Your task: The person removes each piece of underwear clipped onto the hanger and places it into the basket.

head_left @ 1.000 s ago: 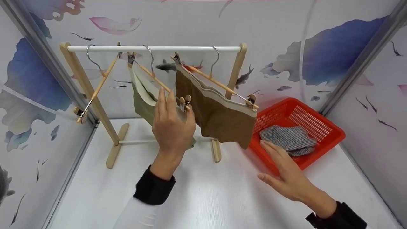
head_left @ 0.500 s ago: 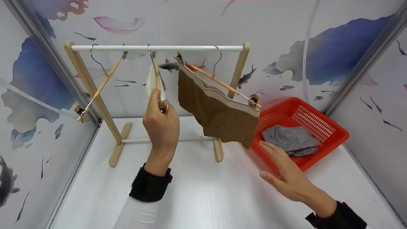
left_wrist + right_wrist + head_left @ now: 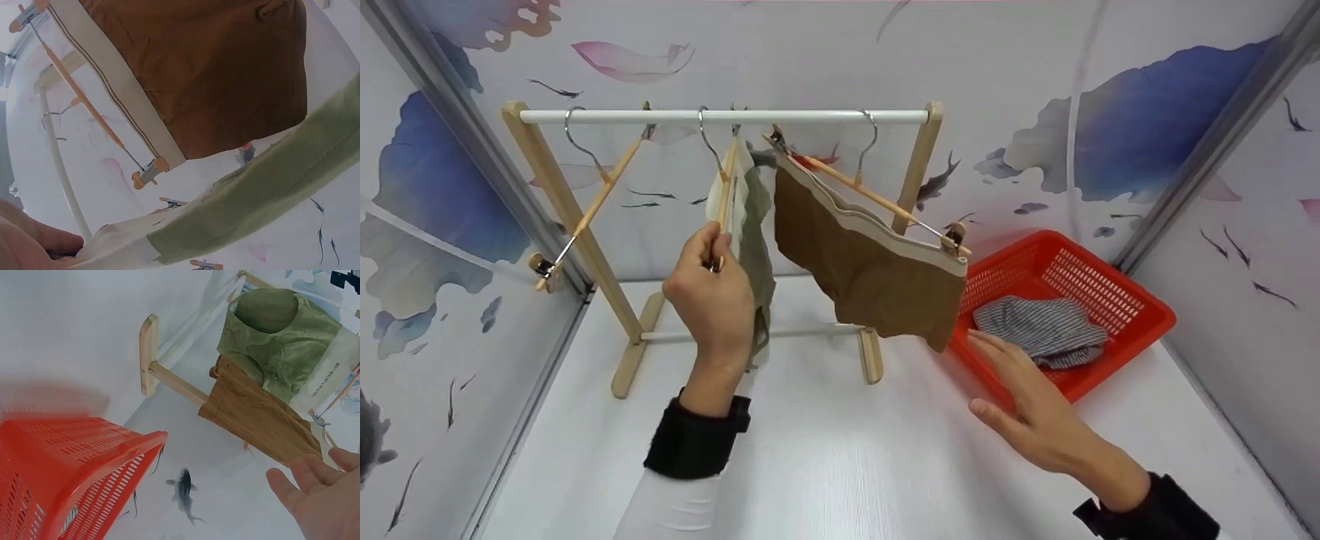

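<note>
My left hand [image 3: 709, 300] pinches the near clip end of the middle wooden clip hanger [image 3: 726, 191], whose hook sits on the rack's white bar. Green underpants [image 3: 755, 240] with a pale waistband hang from that hanger, nearly edge-on to the head view. In the right wrist view the green underpants [image 3: 275, 340] show a leg opening and a lettered waistband. To their right, brown underpants [image 3: 877, 270] hang clipped on another hanger [image 3: 862, 191]. My right hand [image 3: 1031, 409] is held out with its fingers extended, in front of the red basket [image 3: 1132, 337], holding nothing.
The wooden clothes rack [image 3: 562, 202] stands on a white table [image 3: 847, 457] near the back wall. A bare clip hanger [image 3: 600, 199] hangs at its left end. Striped grey cloth [image 3: 1039, 330] lies in the basket. Printed panels enclose the sides.
My left hand has gone from lying flat at the green underpants to pinching the hanger's end. Hanger and underpants have swung round, near end leftward. The right hand stays put.
</note>
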A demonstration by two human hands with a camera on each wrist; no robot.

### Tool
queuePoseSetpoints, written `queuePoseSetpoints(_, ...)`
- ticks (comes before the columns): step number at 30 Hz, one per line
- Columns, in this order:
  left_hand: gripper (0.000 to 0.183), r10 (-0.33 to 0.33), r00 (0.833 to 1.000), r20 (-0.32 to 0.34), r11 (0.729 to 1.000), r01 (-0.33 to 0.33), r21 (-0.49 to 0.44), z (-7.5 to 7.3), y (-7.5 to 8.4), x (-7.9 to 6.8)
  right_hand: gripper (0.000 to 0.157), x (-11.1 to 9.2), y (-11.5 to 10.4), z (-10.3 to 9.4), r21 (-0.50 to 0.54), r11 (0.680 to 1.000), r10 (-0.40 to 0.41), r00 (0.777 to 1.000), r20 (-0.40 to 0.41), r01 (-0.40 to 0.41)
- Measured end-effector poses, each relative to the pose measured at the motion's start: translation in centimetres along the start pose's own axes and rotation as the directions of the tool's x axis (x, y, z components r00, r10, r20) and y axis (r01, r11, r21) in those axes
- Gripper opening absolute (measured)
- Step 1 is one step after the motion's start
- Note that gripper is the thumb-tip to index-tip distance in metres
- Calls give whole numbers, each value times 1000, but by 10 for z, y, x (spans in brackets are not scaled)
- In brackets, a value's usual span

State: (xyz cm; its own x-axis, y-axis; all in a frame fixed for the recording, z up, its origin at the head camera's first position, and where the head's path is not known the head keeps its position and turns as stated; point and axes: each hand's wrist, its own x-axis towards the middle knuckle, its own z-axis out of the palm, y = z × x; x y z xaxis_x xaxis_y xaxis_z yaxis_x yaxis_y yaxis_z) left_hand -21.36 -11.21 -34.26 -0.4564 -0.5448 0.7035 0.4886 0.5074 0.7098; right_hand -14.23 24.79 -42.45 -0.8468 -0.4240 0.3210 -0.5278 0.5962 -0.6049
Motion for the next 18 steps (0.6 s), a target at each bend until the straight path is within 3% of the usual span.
queuePoseSetpoints(9, 19, 120, 991, -57, 992, -122, -34, -15, 2, 9, 76, 11, -9, -6, 22, 999, -23, 998, -64, 25)
queuePoseSetpoints(13, 18, 116, 990, -78, 991, -120, -61, -28, 7, 13, 76, 13, -10, -6, 25, 999, -35, 996, -81, 37)
queuePoseSetpoints(18, 20, 81, 995, -57, 995, -84, -46, -48, 7, 11, 75, 9, -7, -2, 34, 999, -12, 996, -86, 15)
